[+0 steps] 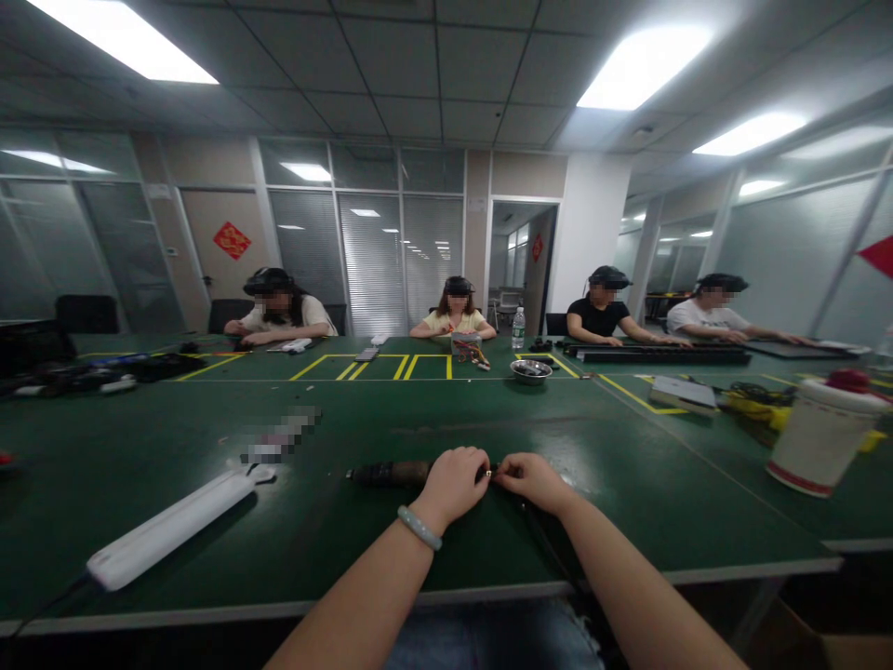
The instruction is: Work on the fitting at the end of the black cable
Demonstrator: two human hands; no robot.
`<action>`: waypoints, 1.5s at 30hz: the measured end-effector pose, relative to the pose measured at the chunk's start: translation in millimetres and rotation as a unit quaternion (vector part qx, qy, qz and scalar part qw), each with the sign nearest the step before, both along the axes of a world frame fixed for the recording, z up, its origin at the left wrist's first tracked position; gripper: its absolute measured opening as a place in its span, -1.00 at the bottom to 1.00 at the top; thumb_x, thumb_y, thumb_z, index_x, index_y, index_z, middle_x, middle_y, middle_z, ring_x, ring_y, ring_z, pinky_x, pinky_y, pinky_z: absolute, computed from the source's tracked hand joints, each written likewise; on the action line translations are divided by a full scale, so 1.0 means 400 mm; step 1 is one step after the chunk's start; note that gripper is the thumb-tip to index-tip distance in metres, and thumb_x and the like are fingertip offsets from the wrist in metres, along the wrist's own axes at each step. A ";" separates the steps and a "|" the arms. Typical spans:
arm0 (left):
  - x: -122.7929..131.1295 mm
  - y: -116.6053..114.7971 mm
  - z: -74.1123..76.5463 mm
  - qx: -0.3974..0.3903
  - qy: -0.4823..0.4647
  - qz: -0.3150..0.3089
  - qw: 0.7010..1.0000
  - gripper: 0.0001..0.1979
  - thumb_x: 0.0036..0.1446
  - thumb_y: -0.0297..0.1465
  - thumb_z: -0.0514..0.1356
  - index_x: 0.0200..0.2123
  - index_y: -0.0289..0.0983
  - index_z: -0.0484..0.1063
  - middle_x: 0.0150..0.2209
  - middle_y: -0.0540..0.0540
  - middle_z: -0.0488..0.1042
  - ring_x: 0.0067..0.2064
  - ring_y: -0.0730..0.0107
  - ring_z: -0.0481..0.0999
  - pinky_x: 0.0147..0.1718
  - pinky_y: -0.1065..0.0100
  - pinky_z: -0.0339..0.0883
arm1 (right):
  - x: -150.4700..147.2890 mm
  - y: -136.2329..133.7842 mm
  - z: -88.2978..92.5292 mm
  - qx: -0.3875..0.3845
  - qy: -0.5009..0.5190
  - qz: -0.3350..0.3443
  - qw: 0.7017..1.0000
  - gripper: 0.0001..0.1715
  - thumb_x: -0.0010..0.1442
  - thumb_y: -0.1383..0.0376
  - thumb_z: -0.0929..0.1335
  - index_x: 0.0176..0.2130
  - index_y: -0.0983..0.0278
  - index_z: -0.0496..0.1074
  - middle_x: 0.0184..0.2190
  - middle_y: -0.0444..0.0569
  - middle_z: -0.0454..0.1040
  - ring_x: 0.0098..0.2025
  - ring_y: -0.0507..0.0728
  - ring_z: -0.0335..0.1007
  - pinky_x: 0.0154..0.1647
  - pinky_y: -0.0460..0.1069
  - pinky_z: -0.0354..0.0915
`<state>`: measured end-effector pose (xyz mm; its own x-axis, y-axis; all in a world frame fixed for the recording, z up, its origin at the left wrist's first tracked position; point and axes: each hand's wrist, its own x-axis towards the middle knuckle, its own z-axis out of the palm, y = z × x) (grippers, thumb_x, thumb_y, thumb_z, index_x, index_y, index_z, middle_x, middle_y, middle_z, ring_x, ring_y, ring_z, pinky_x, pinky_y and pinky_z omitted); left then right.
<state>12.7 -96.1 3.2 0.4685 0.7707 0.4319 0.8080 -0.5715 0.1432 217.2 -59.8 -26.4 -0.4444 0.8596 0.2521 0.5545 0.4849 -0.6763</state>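
- white power strip [171,528]: lies flat on the green table [628,484], well left of both hands; long axis runs from near-left to far-right, its far end toward the dark tool.
- dark cylindrical tool [387,475]: lies on the table just ahead of the person, long axis running left to right, nearly parallel to the table's near edge; free end points left, the other end disappears under the left hand (too dim to say what kind of tool it is).
- left hand [453,484]: closed over the right-hand end of the tool, knuckles up, a pale bead bracelet [419,527] on the wrist; the nearer hand to the tool body, which extends leftward from this grip.
- small part [488,475]: a tiny bright piece where the two hands meet, at the tool's right end; too small to identify.
- right hand [534,479]: fingertips pinched together at the small part, touching or almost touching the left hand; whether it actually grips the piece cannot be told.
- white canister [823,433]: upright with a red top, far right, well apart from the hands.
- metal bowl [531,371]: farther back, mid-table, near the people seated opposite.
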 end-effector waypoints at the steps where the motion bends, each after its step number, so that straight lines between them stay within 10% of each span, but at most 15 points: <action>1: 0.000 0.000 0.000 0.000 -0.001 0.000 1.000 -0.92 0.17 -0.35 0.14 -0.27 -0.20 0.40 -0.26 -0.04 0.47 -0.18 0.29 0.44 -0.17 0.29 0.26 | 0.001 0.001 -0.001 0.000 0.000 0.001 1.000 -0.80 0.10 0.22 0.37 -0.36 0.29 0.53 -0.48 -0.11 0.49 -0.43 0.03 0.34 -0.42 -0.11 0.19; 45: 0.002 -0.004 0.004 -0.004 -0.014 0.010 1.000 -0.89 0.11 -0.37 0.17 -0.25 -0.19 0.35 -0.27 -0.03 0.46 -0.19 0.27 0.45 -0.21 0.29 0.27 | 0.002 0.005 -0.005 -0.003 0.000 -0.003 1.000 -0.81 0.09 0.21 0.37 -0.37 0.28 0.53 -0.47 -0.12 0.49 -0.42 0.03 0.35 -0.40 -0.11 0.21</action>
<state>13.4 -97.5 4.9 0.4400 0.7835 0.4387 0.8153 -0.5534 0.1706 217.8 -58.0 -28.5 -0.4402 0.8634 0.2464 0.5574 0.4779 -0.6789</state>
